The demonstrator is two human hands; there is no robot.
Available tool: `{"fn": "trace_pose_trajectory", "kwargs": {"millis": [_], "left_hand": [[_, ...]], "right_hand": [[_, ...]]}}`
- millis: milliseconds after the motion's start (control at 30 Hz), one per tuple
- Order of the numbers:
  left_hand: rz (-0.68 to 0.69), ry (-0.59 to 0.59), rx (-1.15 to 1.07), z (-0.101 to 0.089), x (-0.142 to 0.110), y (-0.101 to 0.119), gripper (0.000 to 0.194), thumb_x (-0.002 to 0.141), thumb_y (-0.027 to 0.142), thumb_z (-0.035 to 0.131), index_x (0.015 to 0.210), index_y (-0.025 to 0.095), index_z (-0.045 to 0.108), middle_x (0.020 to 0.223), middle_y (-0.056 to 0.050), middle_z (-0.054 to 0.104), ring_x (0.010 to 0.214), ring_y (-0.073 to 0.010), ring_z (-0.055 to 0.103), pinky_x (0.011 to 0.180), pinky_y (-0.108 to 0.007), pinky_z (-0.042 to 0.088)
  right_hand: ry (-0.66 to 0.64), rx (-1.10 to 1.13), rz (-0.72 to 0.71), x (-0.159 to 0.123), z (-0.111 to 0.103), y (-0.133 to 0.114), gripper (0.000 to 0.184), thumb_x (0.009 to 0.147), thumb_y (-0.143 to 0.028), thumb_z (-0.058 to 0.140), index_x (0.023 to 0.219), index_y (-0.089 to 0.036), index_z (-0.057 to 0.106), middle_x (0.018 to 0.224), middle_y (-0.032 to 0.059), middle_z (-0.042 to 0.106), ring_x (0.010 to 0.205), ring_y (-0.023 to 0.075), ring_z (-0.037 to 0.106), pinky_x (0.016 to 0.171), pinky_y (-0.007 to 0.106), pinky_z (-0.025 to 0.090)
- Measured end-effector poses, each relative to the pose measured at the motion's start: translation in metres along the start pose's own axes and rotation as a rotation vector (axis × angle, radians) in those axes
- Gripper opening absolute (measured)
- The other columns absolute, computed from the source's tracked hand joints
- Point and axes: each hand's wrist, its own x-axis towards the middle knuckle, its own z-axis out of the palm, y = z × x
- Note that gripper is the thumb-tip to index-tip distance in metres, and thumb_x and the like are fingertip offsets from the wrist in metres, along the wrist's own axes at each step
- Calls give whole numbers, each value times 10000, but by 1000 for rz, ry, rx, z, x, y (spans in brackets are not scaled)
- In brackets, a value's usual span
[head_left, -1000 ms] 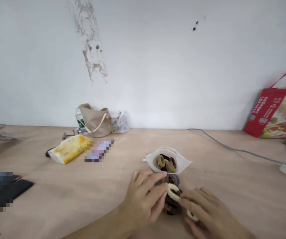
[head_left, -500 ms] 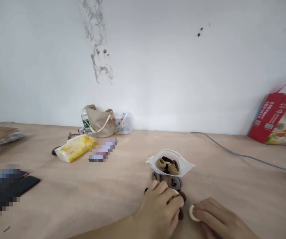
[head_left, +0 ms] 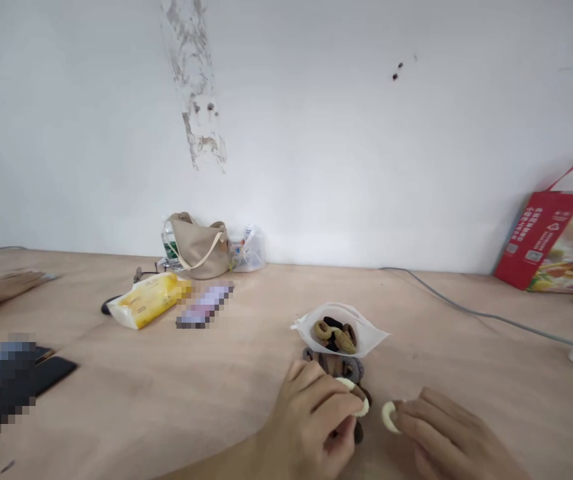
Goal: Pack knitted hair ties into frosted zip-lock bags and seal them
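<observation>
My left hand (head_left: pixel 309 423) pinches a cream fabric hair tie (head_left: pixel 354 398) at its fingertips, just above a small heap of brown and grey hair ties (head_left: pixel 339 367) on the wooden table (head_left: pixel 166 400). My right hand (head_left: pixel 446 433) grips a curved cream piece (head_left: pixel 389 417) a little to the right. I cannot tell whether both cream pieces belong to one band, because the stretch between them does not show. Behind the heap lies an open clear zip bag (head_left: pixel 341 330) holding tan and dark hair ties.
At far left, another person's hand (head_left: pixel 4 287) rests on the table. Along the wall stand a beige bag (head_left: pixel 197 248) and a plastic bag (head_left: pixel 249 252). A yellow packet (head_left: pixel 146 300), a pixelated item (head_left: pixel 205 307), a red gift bag (head_left: pixel 541 233) and a grey cable (head_left: pixel 486 315) also show.
My hands were close together around a stretched cream band a second ago and now stand farther apart. The other person's hand at far left has shifted slightly.
</observation>
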Motion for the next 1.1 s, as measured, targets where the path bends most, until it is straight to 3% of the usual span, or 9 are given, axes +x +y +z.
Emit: {"fn": "trace_pose_trajectory", "kwargs": {"millis": [167, 333, 467, 600, 700, 767, 900, 1000, 1100], "left_hand": [[38, 50, -7, -7, 4, -1, 165, 782, 64, 565, 861, 207, 585, 793, -10, 706, 660, -150, 548, 645, -312, 396], [121, 98, 27, -2, -3, -9, 152, 750, 57, 569, 812, 195, 581, 746, 5, 695, 623, -141, 514, 616, -300, 359], [120, 114, 24, -2, 1, -15, 128, 766, 65, 566, 795, 186, 597, 758, 3, 694, 638, -144, 509, 626, -307, 344], [-12, 84, 98, -1, 19, -22, 163, 822, 68, 572, 899, 198, 632, 897, 3, 725, 774, -172, 533, 730, -338, 363], [-106, 27, 120, 3, 25, -26, 184, 849, 100, 565, 977, 209, 642, 1030, 7, 720, 888, -198, 542, 789, -367, 347], [-88, 12, 102, 4, 21, -26, 156, 854, 113, 559, 950, 204, 642, 1041, 4, 717, 898, -202, 550, 789, -372, 335], [7, -26, 71, -4, 5, -23, 128, 852, 90, 537, 875, 185, 620, 878, -1, 715, 789, -178, 546, 725, -346, 321], [37, -151, 61, -16, -7, -21, 137, 845, 73, 509, 803, 173, 592, 710, 1, 656, 699, -165, 512, 677, -327, 320], [2, -282, 72, -25, -18, -21, 132, 827, 87, 517, 735, 172, 558, 688, -7, 618, 690, -174, 497, 662, -323, 333]], "right_hand": [[119, -100, -73, 40, -8, 13, 248, 883, -51, 444, 1029, -193, 585, 926, 55, 681, 796, 166, 613, 760, 293, 481], [139, -133, -63, 71, 7, 28, 243, 888, -45, 419, 1008, -177, 584, 963, 70, 667, 764, 177, 576, 704, 304, 475], [74, -110, -51, 51, 15, 24, 229, 907, -66, 407, 966, -179, 597, 929, 68, 676, 759, 176, 602, 708, 300, 479], [103, -64, -69, 23, 13, 13, 289, 898, -33, 367, 979, -174, 606, 889, 59, 697, 744, 143, 633, 686, 236, 489], [108, -15, -47, 19, 13, 2, 314, 857, -6, 350, 936, -177, 602, 827, 45, 704, 678, 126, 638, 640, 201, 499], [104, 4, -18, 24, 13, -5, 320, 837, -8, 354, 947, -190, 593, 834, 42, 711, 687, 128, 651, 648, 196, 510], [92, 18, -10, 31, 19, -16, 359, 820, -12, 365, 1027, -205, 586, 923, 47, 714, 776, 130, 673, 703, 189, 517], [31, 15, 7, 28, 28, -21, 344, 828, -58, 426, 1104, -197, 576, 979, 59, 696, 832, 150, 672, 716, 206, 524], [-49, 11, 49, 23, 36, -21, 374, 799, -98, 519, 1157, -201, 553, 907, 48, 679, 750, 159, 661, 624, 212, 522]]}}
